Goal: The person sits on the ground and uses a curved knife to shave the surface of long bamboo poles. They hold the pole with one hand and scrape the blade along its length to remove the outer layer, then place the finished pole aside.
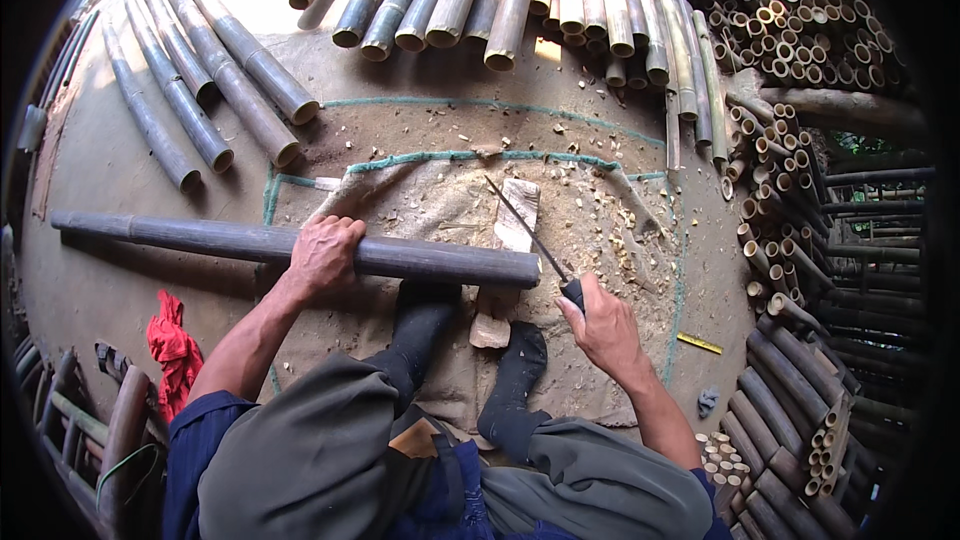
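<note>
Bamboo [430,260], one dark thick length, is clamped in the left hand [327,252], whose fingers close over its top around mid-length. The right hand [605,325] is closed round the black handle of a knife [520,220], with no gap seen between palm and handle. How firmly either hand presses, I cannot tell.

The bamboo lies crosswise in front of the person, above the mat [580,390], its right end over the pale wood block [517,202]. Its long axis runs left to right, close to level in the view, the right end a little nearer the body. That end points toward the right hand; the other reaches far out to the left, past the mat's edge. The knife slants across, its tip forward and to the left over the block, its blade just beside the bamboo's right end; whether they touch is unclear.

The left forearm comes up from the lower left and leans inward, the back of the hand facing up. The right forearm rises from the lower right, slanting forward and left, with the thumb on the near side of the handle. Both sleeves sit around the elbows. Dark-socked feet [525,350] stand either side of the block's near end, and chips [620,230] litter the mat
</note>
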Tool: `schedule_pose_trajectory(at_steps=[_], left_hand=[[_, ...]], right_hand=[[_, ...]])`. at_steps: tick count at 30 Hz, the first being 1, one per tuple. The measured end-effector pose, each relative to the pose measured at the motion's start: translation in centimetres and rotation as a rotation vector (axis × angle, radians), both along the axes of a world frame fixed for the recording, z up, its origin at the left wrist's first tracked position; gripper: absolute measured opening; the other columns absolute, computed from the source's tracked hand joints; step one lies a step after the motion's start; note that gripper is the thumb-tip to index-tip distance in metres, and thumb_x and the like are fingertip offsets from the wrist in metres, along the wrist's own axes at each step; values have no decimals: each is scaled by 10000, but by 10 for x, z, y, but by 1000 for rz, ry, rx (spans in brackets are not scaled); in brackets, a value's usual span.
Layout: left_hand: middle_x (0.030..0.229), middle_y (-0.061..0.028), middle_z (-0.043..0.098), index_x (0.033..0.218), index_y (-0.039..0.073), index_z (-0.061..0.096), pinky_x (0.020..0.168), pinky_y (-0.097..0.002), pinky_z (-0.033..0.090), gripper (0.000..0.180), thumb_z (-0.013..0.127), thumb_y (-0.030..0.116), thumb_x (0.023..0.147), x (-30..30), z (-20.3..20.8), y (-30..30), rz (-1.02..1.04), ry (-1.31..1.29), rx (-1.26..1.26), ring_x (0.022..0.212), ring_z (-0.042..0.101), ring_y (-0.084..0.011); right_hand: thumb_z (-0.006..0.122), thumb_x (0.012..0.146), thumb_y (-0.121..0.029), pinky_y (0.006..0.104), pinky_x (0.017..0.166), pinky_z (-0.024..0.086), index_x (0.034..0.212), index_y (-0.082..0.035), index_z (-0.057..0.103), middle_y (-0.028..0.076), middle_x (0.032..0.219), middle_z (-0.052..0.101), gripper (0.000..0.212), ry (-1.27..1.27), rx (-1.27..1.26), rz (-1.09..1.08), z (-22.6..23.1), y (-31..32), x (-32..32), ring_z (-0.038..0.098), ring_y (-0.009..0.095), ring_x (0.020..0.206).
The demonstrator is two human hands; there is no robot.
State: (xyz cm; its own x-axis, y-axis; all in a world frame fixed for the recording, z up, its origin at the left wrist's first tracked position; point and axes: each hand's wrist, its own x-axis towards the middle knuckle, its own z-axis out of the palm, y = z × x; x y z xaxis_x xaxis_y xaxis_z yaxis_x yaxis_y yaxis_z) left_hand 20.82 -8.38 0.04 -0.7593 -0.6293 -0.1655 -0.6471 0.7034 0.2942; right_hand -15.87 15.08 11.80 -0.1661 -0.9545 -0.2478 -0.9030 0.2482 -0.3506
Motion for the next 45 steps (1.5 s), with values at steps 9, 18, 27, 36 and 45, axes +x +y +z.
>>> schedule_pose_trajectory(at_steps=[9,18,27,36,45], left_hand=[[907,-115,625,947,87,591,882,-453,499,234,694,132,742,4,-21,11,10,144,-276,925,651,-323],[1000,-108,611,1071,94,610,942,-442,471,335,730,134,761,-5,-17,22,38,193,-327,1029,627,-311],[883,-114,710,955,73,677,893,-456,502,304,737,162,670,-39,8,-3,-52,-66,77,963,709,-332],[973,-126,681,985,67,635,895,-445,492,290,682,108,702,-45,2,11,-30,25,-67,999,673,-326],[969,-112,626,1051,85,610,904,-432,470,324,699,126,743,-37,-16,28,15,126,-255,970,633,-309]], right_hand=[[690,1035,-278,554,670,570,1084,4,497,269,862,718,345,84,141,23,-39,2,-36,728,476,790],[710,1030,-279,520,633,568,1056,-29,504,254,914,705,325,82,37,-17,-57,20,-24,726,461,753],[712,1002,-162,541,704,569,1213,7,559,264,1007,699,311,-247,-187,-74,24,-11,8,714,496,860],[679,1043,-305,532,637,610,1076,-34,497,252,918,711,329,190,129,0,-59,7,-36,737,445,747],[677,1051,-291,500,652,585,1082,-27,488,277,960,699,327,5,-257,100,-19,-2,-8,737,448,775]])
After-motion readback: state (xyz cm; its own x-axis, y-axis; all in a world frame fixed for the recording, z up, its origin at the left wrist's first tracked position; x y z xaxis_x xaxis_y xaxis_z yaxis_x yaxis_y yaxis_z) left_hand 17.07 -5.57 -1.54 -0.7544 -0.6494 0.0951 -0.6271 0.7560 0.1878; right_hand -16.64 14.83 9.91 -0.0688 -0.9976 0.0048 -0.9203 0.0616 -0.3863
